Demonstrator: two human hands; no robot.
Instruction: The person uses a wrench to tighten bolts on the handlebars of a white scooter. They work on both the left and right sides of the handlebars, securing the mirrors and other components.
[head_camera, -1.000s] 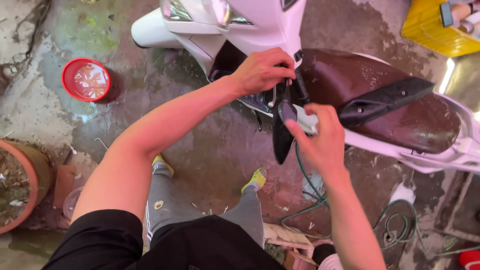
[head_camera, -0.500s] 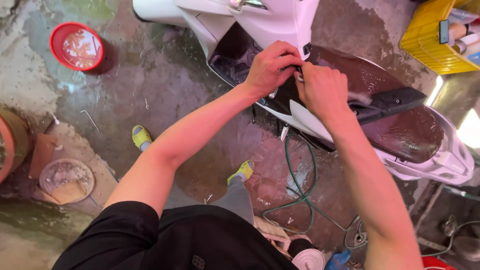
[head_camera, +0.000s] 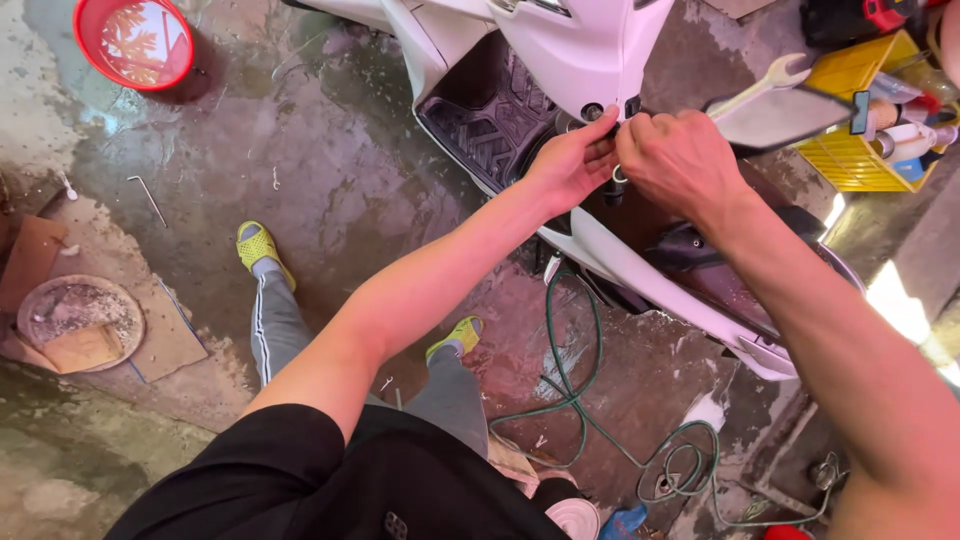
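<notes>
The hands, left (head_camera: 575, 160) and right (head_camera: 680, 155), meet at a small part on the scooter (head_camera: 590, 50), and their fingers cover it, so what they pinch cannot be told. The scooter's front runs off the top edge. Its seat is mostly hidden under the right forearm. The red bowl (head_camera: 135, 40) is cut by the top edge, the yellow crate (head_camera: 855, 165) by the right edge. The spanner (head_camera: 755, 85) shows only its head; the shaft disappears behind a dark flap. The hose (head_camera: 580, 400) leaves by the bottom edge. Small bits on the floor (head_camera: 200, 180) are too tiny to name.
</notes>
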